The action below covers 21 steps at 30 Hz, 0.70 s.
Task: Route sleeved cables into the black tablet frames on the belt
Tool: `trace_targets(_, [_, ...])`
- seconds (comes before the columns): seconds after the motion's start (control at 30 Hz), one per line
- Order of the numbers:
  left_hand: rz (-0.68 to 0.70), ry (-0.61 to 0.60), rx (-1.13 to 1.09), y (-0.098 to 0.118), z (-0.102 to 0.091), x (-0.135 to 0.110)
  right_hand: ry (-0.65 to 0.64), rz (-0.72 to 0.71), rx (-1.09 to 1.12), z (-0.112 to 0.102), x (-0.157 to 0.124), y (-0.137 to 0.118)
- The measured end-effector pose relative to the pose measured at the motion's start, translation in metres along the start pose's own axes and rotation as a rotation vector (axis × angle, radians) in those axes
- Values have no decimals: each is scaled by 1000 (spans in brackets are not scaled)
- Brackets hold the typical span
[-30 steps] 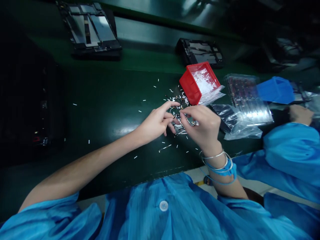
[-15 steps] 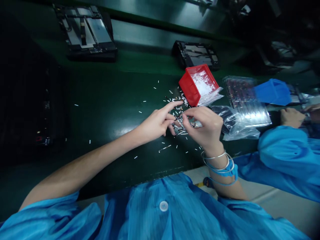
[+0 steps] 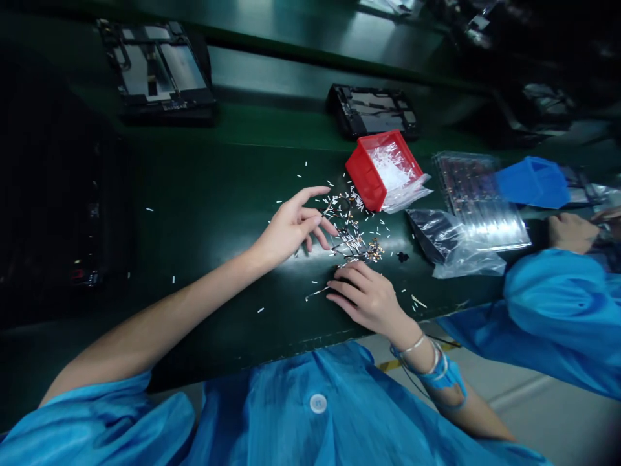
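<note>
Lowered since the earlier frame: right hand (image 3: 366, 294), parted from left hand (image 3: 291, 226) and brought from the heap down to the near bench edge; left hand opened out. Green bench (image 3: 194, 194): carries large black device frame (image 3: 155, 65) and smaller black device frame (image 3: 371, 113) at the far side, clear bags (image 3: 460, 249), blue bin (image 3: 531, 182), red bin (image 3: 373, 171). Left hand: fingers spread, nothing held, tips at the heap's left edge. Right hand: palm down, fingers loosely extended, nothing seen in hold. Heap of small metal parts (image 3: 356, 239): between both hands, beside the red bin. Thin pin (image 3: 317, 292): just beside the right fingertips, contact unclear. Step judged: picking loose parts off the bench; a pick here calls for a fine fingertip pinch
</note>
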<state>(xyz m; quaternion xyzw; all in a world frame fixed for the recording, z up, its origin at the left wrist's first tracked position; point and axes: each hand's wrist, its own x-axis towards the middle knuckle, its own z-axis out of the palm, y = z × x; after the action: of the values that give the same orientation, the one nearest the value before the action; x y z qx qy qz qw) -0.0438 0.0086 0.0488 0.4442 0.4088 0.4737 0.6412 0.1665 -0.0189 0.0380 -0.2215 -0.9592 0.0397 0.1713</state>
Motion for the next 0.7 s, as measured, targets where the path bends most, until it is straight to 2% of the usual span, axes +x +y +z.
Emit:
trace_targets(0.07, [-4,-21,-12,-1,-2,1,80,113,-102,7,0,2])
trace_targets(0.17, [-23,-69,-27,-1,-1,1,268,238,-188,5,11,15])
trace_targets(0.27, [-53,-148,-39,-2,2,-2,438,215,-187,-3,26,25])
trace_targets(0.4, [-135,-281,-69,2,10,-12,493,93,-110,-7,40,30])
trace_targets(0.47, [-170,-292,-37,9,12,-10,545,78,-44,-7,42,32])
trace_targets(0.53, [-126,-170,50,18,10,6,608,120,19,-8,41,35])
trace_targets(0.57, [-94,-50,115,24,9,22,637,151,54,-9,41,37])
trace_targets(0.63, [-51,227,252,35,4,67,678,205,122,-12,38,41])
trace_targets(0.67, [-78,369,332,39,2,95,687,226,153,-13,37,43])
trace_targets(0.7, [-100,440,384,43,-1,124,688,246,179,-15,35,44])
